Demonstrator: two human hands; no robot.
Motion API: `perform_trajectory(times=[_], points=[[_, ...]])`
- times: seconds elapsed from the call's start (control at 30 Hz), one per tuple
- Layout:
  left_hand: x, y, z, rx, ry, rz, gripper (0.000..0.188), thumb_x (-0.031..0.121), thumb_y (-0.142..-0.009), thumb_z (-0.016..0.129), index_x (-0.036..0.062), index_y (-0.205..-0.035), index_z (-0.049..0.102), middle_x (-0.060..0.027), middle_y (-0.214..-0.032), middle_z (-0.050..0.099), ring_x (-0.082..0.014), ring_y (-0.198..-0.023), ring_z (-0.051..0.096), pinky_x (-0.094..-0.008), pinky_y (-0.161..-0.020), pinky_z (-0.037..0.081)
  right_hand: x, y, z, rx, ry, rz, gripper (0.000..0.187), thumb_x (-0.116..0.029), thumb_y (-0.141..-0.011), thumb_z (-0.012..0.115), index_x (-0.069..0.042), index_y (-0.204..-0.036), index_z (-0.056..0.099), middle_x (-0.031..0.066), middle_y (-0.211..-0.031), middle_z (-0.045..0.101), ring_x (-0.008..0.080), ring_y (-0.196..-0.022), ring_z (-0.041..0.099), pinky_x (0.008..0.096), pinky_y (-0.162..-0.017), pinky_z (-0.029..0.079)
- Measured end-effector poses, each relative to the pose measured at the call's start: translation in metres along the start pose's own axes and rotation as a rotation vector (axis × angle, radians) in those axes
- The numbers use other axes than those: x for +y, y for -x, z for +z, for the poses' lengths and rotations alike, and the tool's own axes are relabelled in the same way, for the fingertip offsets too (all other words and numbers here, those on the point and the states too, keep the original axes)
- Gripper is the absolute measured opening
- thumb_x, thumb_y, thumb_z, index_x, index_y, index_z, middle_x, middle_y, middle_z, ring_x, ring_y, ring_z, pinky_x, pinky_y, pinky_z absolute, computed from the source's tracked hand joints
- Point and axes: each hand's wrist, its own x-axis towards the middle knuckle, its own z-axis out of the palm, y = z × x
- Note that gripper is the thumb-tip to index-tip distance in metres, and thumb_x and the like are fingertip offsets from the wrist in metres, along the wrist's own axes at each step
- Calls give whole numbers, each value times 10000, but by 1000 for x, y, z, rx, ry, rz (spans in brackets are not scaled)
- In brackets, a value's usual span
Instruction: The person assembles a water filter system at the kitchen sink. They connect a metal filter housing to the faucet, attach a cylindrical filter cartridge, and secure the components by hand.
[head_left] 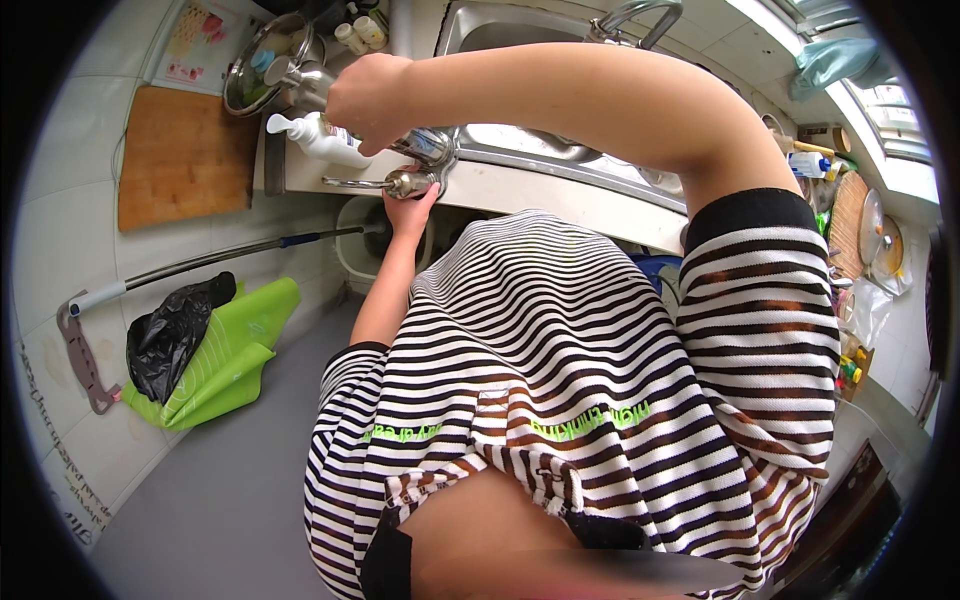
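Note:
A shiny silver metal device [428, 146] sits at the counter edge. It has thick cylindrical parts and a slim bar sticking out to the left; its exact kind I cannot tell. My left hand [412, 207] reaches up from below the counter edge, its fingers closed around the device's lower round part beside the bar. Across the top comes my right arm, with my right hand [372, 98] closed over the upper part. A silver cylinder [308, 86] with a flared end shows to the left of that hand. The fingers partly hide how the pieces join.
A white pump bottle [320, 140] stands close to my right hand. Beyond are a metal bowl [243, 78] and a wooden cutting board [160, 165]. The steel sink [455, 35] and faucet [660, 12] lie behind my arm. A long pole [205, 261] and a green bag [220, 365] are at left.

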Motion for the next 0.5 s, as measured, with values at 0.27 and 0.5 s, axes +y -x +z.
perform_trajectory(times=[0.27,0.5], points=[[3,-1,0,-6,-33,20,523,100,-690,872,-29,-1131,621,-94,-1087,679,-180,-978,651,-326,-892,515,13,4,11,118,23,-147,293,-233,-688,780,-91,-937,718,108,-810,694,339,-819,693,448,-687,572],[11,-1,1,0,-41,16,515,97,-693,867,-27,-1127,619,-90,-1073,676,-176,-972,646,-322,-884,515,5,2,1,-20,-7,5,291,-236,-701,771,-75,-937,715,110,-811,695,337,-819,692,448,-699,573]])
